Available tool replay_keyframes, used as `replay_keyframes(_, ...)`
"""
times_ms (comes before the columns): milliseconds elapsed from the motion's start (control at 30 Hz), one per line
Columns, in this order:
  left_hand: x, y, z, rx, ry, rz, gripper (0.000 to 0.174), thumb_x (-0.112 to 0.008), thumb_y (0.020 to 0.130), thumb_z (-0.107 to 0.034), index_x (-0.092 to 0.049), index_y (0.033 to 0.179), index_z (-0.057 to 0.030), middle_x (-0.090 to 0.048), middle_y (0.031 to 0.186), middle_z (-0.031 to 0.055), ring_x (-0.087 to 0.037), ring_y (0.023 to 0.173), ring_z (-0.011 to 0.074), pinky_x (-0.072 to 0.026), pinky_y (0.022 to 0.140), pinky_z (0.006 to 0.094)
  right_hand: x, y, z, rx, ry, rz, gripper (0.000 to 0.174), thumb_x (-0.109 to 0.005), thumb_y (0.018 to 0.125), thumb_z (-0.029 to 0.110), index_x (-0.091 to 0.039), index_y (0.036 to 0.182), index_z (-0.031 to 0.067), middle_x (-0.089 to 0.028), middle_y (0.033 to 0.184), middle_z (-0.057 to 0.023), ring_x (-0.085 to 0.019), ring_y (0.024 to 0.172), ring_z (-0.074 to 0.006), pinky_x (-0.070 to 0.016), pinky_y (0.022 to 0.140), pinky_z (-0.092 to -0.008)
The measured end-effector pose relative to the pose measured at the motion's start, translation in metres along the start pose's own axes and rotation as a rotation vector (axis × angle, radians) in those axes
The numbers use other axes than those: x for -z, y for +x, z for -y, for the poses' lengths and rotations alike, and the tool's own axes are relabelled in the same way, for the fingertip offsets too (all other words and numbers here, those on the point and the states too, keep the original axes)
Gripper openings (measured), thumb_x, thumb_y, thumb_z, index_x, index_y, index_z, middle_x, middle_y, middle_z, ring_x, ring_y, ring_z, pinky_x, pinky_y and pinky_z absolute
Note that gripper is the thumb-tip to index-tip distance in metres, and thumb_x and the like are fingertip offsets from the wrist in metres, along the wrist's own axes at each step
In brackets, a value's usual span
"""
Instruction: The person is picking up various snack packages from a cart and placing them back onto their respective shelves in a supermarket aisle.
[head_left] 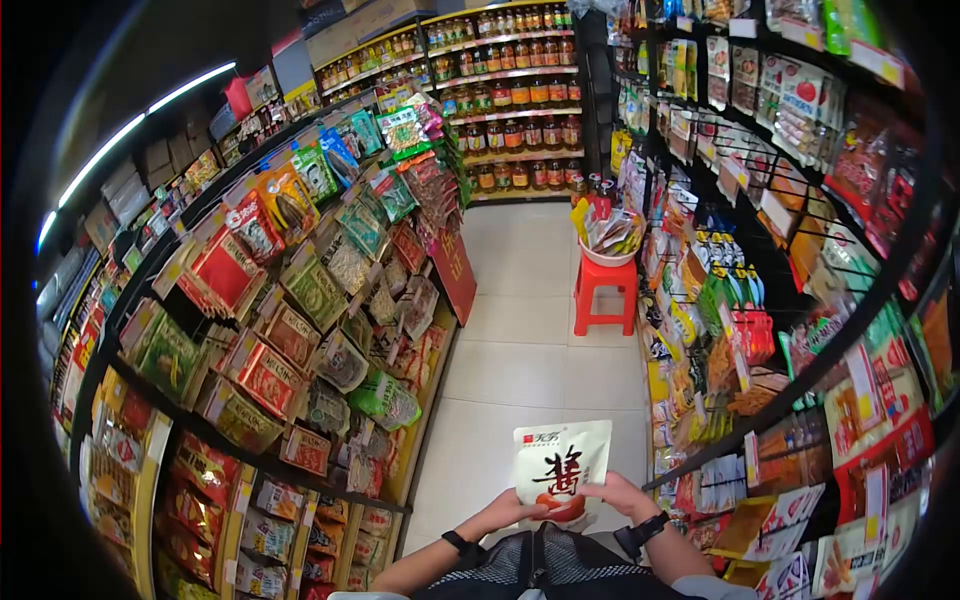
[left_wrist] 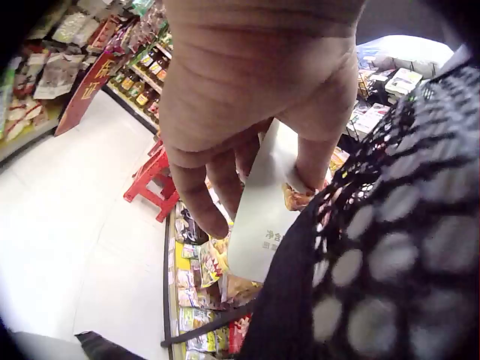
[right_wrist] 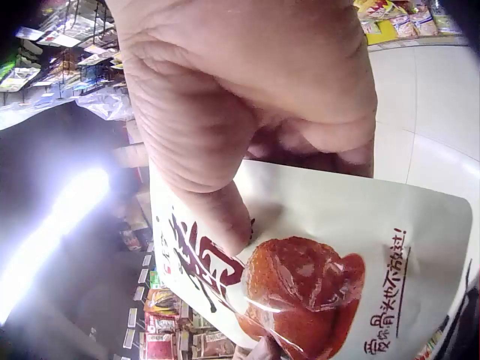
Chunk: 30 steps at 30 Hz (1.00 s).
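A cream snack pouch (head_left: 590, 445) with dark Chinese lettering and a picture of glossy brown meat stands upright in front of the person's body in the head view. My left hand (head_left: 507, 512) pinches its lower left edge, thumb over the front. On the opposite edge my right hand (head_left: 622, 494) grips it. In the right wrist view the right thumb presses on the printed face of the pouch (right_wrist: 420, 217), with the other fingers behind. The left wrist view shows the pouch (left_wrist: 259, 225) between the left thumb and fingers, partly hidden by the black mesh clothing (left_wrist: 360, 225).
Racks of hanging snack packets (head_left: 300, 330) line the left of the tiled aisle (head_left: 510, 370), and more packed shelves (head_left: 800, 340) line the right. A red stool (head_left: 604, 290) bears a basket of packets (head_left: 612, 240). Shelves of jars (head_left: 515, 130) stand at the back.
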<state>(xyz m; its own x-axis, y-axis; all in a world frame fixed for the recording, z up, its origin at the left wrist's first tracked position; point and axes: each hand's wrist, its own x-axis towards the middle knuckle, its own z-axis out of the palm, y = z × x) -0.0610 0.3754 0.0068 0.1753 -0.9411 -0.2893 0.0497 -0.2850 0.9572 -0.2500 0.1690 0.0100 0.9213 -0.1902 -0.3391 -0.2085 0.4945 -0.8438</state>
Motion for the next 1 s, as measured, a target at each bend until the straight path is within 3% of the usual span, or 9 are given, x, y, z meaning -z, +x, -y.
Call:
replay_keyframes(33, 0.01, 0.019, -0.014, 0.176, -0.046, 0.052, 0.039, -0.073, 0.09, -0.018, -0.064, 0.124, -0.0024, -0.07, 0.114, 0.0076, -0.065, 0.1, 0.0156, -0.0511, 0.09, 0.0303, 0.01, 0.013, 0.005, -0.003, 0.01, 0.003, 0.048, -0.07, 0.089, 0.013, -0.057, 0.133, 0.0013, -0.065, 0.127, -0.0076, -0.06, 0.115, -0.0182, -0.0445, 0.103, -0.0342)
replay_keyframes(100, 0.02, 0.049, -0.035, 0.072, 0.0, 0.004, 0.038, -0.073, 0.09, -0.016, -0.064, 0.124, -0.0022, -0.07, 0.114, 0.0077, -0.065, 0.1, 0.0154, -0.0516, 0.089, 0.0303, 0.035, 0.039, 0.026, -0.005, -0.006, 0.002, 0.048, -0.07, 0.089, 0.013, -0.056, 0.134, 0.0011, -0.064, 0.129, -0.0076, -0.059, 0.117, -0.0181, -0.0436, 0.104, -0.0343)
replay_keyframes(300, 0.066, 0.129, -0.034, 0.199, -0.171, 0.083, 0.038, -0.073, 0.088, -0.017, -0.065, 0.123, -0.0028, -0.071, 0.11, 0.0077, -0.067, 0.092, 0.0132, -0.0543, 0.082, 0.0282, 0.077, 0.105, 0.068, -0.046, -0.014, -0.029, 0.052, -0.071, 0.089, 0.017, -0.054, 0.136, 0.0004, -0.063, 0.129, -0.008, -0.059, 0.118, -0.0172, -0.0437, 0.104, -0.0327)
replay_keyframes(433, 0.104, 0.206, -0.049, 0.068, -0.144, 0.094, 0.043, -0.074, 0.086, -0.016, -0.063, 0.125, -0.0009, -0.071, 0.112, 0.009, -0.065, 0.102, 0.0159, -0.0508, 0.093, 0.0306, 0.116, 0.162, 0.101, -0.051, -0.01, -0.113, 0.053, -0.072, 0.089, 0.017, -0.054, 0.135, -0.0005, -0.064, 0.127, -0.0089, -0.06, 0.116, -0.0186, -0.046, 0.101, -0.033)
replay_keyframes(467, 0.119, 0.229, -0.053, 0.072, -0.163, 0.126, 0.049, -0.075, 0.086, -0.017, -0.06, 0.131, -0.0024, -0.066, 0.125, 0.0111, -0.06, 0.115, 0.0206, -0.0455, 0.103, 0.0351, 0.129, 0.177, 0.111, -0.062, -0.018, -0.133, 0.052, -0.072, 0.089, 0.017, -0.054, 0.135, -0.0005, -0.064, 0.127, -0.0088, -0.06, 0.116, -0.0188, -0.0463, 0.101, -0.0331)
replay_keyframes(667, 0.213, 0.368, -0.083, 0.092, -0.144, 0.173, 0.047, -0.076, 0.084, -0.017, -0.061, 0.126, 0.0004, -0.069, 0.117, 0.0099, -0.064, 0.105, 0.0171, -0.0495, 0.096, 0.033, 0.182, 0.288, 0.203, -0.074, -0.031, -0.232, 0.056, -0.075, 0.086, 0.019, -0.054, 0.134, 0.0004, -0.063, 0.126, -0.0082, -0.061, 0.113, -0.0191, -0.0485, 0.098, -0.0339)
replay_keyframes(767, 0.263, 0.423, -0.098, 0.023, -0.168, 0.163, 0.048, -0.076, 0.082, -0.014, -0.061, 0.125, 0.0002, -0.069, 0.117, 0.0087, -0.064, 0.103, 0.0169, -0.051, 0.094, 0.0331, 0.189, 0.347, 0.253, 0.039, -0.122, -0.251, 0.056, -0.076, 0.086, 0.02, -0.054, 0.134, 0.0012, -0.063, 0.126, -0.0074, -0.061, 0.112, -0.0183, -0.0476, 0.099, -0.0335)
replay_keyframes(900, 0.315, 0.475, -0.113, -0.021, -0.13, 0.169, 0.044, -0.075, 0.082, -0.014, -0.064, 0.123, -0.002, -0.071, 0.11, 0.0082, -0.065, 0.099, 0.016, -0.0522, 0.09, 0.0329, 0.18, 0.403, 0.31, 0.075, -0.143, -0.285, 0.057, -0.076, 0.086, 0.021, -0.054, 0.134, 0.0018, -0.064, 0.125, -0.0077, -0.059, 0.113, -0.0171, -0.0465, 0.099, -0.0328)
replay_keyframes(1000, 0.347, 0.492, -0.138, 0.08, -0.176, 0.145, 0.04, -0.073, 0.084, -0.013, -0.065, 0.122, -0.0016, -0.072, 0.107, 0.0069, -0.067, 0.097, 0.0163, -0.0528, 0.088, 0.0314, 0.193, 0.447, 0.326, 0.005, -0.164, -0.259, 0.056, -0.075, 0.086, 0.023, -0.056, 0.134, 0.0008, -0.063, 0.127, -0.0081, -0.059, 0.114, -0.0179, -0.0447, 0.102, -0.0336)
